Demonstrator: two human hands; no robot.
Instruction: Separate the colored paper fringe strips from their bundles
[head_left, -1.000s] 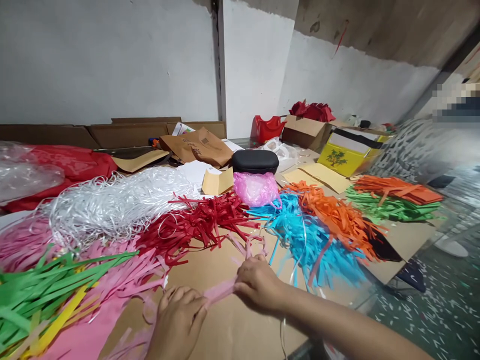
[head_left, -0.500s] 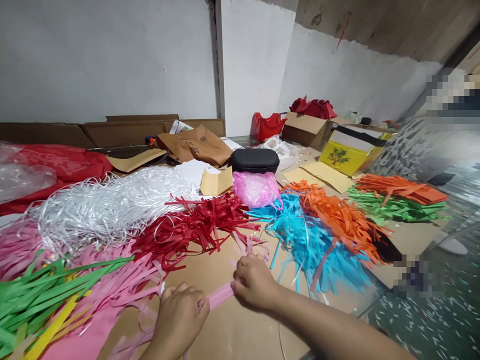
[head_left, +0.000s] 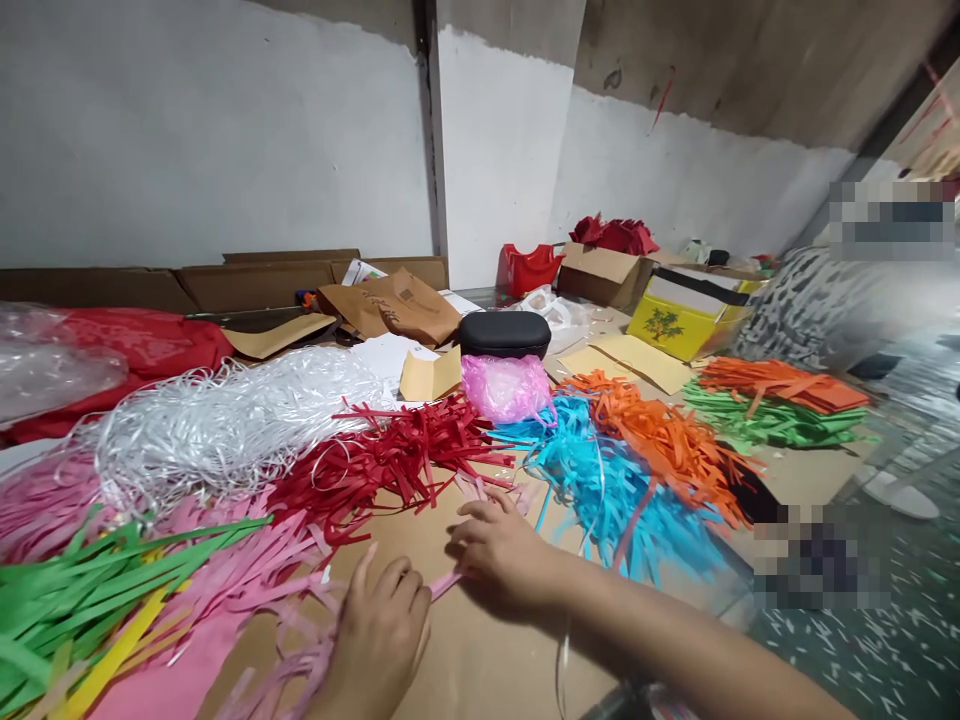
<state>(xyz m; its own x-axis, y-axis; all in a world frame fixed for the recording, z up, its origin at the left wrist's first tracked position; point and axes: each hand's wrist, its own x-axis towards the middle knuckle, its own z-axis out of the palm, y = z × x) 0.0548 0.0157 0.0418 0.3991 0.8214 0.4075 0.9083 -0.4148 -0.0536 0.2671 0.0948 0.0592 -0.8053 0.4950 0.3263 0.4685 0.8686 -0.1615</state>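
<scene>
Looking through the head cam: my left hand [head_left: 379, 635] has its fingers curled on a bunch of pale pink paper strips [head_left: 300, 670] down on the cardboard-covered table [head_left: 487, 670]. Right hand [head_left: 499, 550] rests flat, fingers open, pressing the other end of that strand just past the left. Red strips [head_left: 397, 460] sit just behind, blue strips [head_left: 600, 480] off to the right.

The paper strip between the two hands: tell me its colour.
Pale pink paper strip, seen in the head view between the left hand and right hand.
</scene>
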